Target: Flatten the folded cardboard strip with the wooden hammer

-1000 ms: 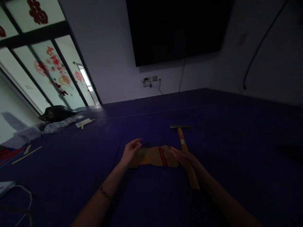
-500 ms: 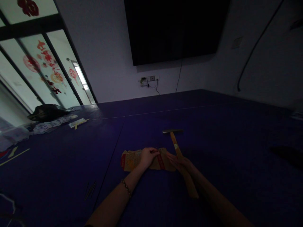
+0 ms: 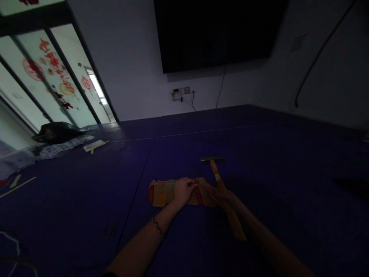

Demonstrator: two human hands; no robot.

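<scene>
A flat brown packet with red bands [image 3: 164,193] lies on the dark blue surface [image 3: 178,154]. My left hand [image 3: 183,190] rests on its middle, thumb and fingertips pinched together near the right red band; whatever is between them is too small to make out. My right hand [image 3: 223,197] is at the packet's right end, its fingers stretched toward the left hand. A hammer with a wooden handle [image 3: 218,179] slants beside and across the right hand, its metal head at the far end. The handle seems to rest against the hand, without fingers wrapped round it.
Several thin dark rods [image 3: 110,230] lie at the lower left. Farther left are a black bag [image 3: 57,132], crumpled plastic and pale strips [image 3: 17,187]. A white cable [image 3: 13,246] curves at the lower left corner. A dark object [image 3: 353,186] lies at the right.
The view has shifted slightly. Both hands, the packet and the hammer keep nearly the same arrangement, with the left hand's fingers a little more curled over the packet.
</scene>
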